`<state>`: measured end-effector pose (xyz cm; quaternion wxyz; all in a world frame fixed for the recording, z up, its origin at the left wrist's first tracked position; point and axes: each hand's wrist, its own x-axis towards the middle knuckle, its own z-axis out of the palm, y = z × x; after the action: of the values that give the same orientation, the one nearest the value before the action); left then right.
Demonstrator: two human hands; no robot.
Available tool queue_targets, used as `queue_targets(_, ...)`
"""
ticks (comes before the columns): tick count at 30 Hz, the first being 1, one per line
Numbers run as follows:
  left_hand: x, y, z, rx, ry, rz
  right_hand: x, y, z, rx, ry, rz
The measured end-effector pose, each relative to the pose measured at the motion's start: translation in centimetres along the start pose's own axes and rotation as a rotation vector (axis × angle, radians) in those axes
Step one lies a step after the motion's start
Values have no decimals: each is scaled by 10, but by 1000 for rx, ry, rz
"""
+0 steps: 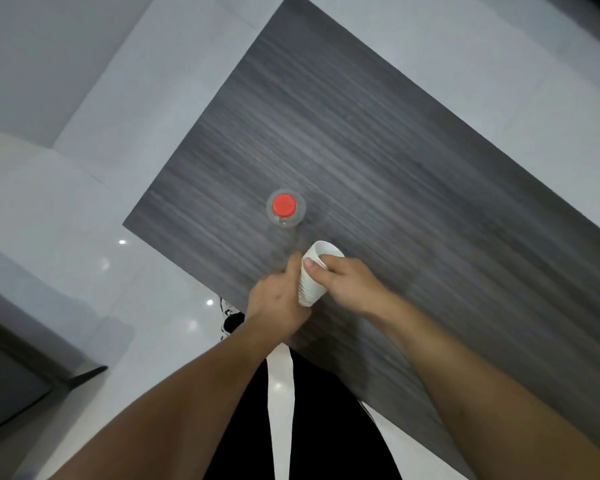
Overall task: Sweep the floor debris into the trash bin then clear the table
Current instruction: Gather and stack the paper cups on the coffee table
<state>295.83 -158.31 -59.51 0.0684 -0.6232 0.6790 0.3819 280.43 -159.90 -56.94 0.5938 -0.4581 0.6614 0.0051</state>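
Clearing the table is the step in hand, judging by the stack of white paper cups [311, 278] held just above the dark wood-grain table [413, 161] near its front edge. The right hand [347, 284] wraps round the stack, thumb pressed on its side near the rim. The left hand [278, 299] curls against the lower end of the stack; whether it truly grips or only steadies it I cannot tell. A clear plastic bottle [286, 211] with a red cap [284, 205] stands upright just beyond the hands, apart from them. To do this well, probably let one hand carry the nested cups with light pressure, since thin paper likely crushes, and free the other for the bottle. No trash bin shows.
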Motion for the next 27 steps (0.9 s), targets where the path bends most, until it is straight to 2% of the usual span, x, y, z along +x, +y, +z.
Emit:
queue_targets(1, -7, -7, -2, -28, 17, -29, -3, -7, 2, -11, 20, -38)
queue_targets(2, -13, -13, -5, -57, 40, -69, -6, -15, 3, -56, 129, -96)
queue_targets(3, -18, -19, -10, -84, 65, -112, -6, -22, 3, -97, 327, -150)
queue_targets(5, -26, -32, -19, -106, 118, -144, -4, -41, 1, -16, 716, -243)
queue_targets(6, -30, -37, -24, -95, 130, -136, 1, -51, -1, 26, 802, -275)
queue_targets(7, -34, -42, -28, -85, 132, -129, 8, -62, -3, 16, 796, -312)
queue_targets(10, -47, -56, -45, -105, 153, -134, 37, -85, 1, -131, 543, -318)
queue_targets(11, -53, -60, -53, -114, 171, -134, 44, -90, 5, -110, 485, -296)
queue_targets(16, -92, -78, -109, -112, 270, -116, 32, -96, 28, 1, 441, -137)
queue_targets(19, -107, -81, -155, -75, 296, -52, 0, -106, 31, 154, 492, -46)
queue_targets(23, -116, -72, -208, -63, 354, 116, -64, -122, 31, 247, 641, -68)
queue_targets(27, -135, -45, -232, -35, 340, 294, -146, -128, 38, 382, 774, -92)
